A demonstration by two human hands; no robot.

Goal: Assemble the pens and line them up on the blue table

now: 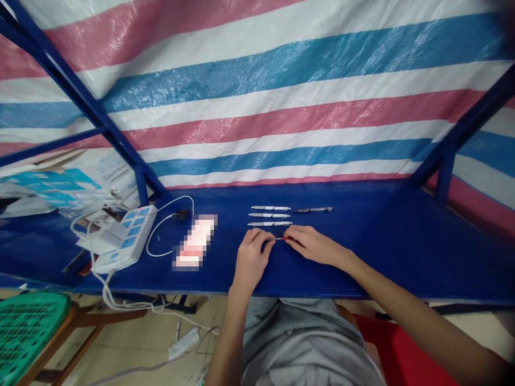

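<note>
My left hand and my right hand meet above the blue table near its front. Between them a slim red pen lies level, its two ends pinched in my closed fingertips. A pale, silvery stretch and a red stretch show in the gap; the fingers hide the rest. Just beyond my hands lie three white-and-grey pens, one behind the other: a far pen, a middle pen and a near pen. To their right rests a dark, see-through pen.
On the left a white power strip carries a plugged-in adapter and several cables. A blurred-out flat item lies beside a white cord. Papers and boxes pile up farther left. Blue frame posts and a striped sheet bound the blue table.
</note>
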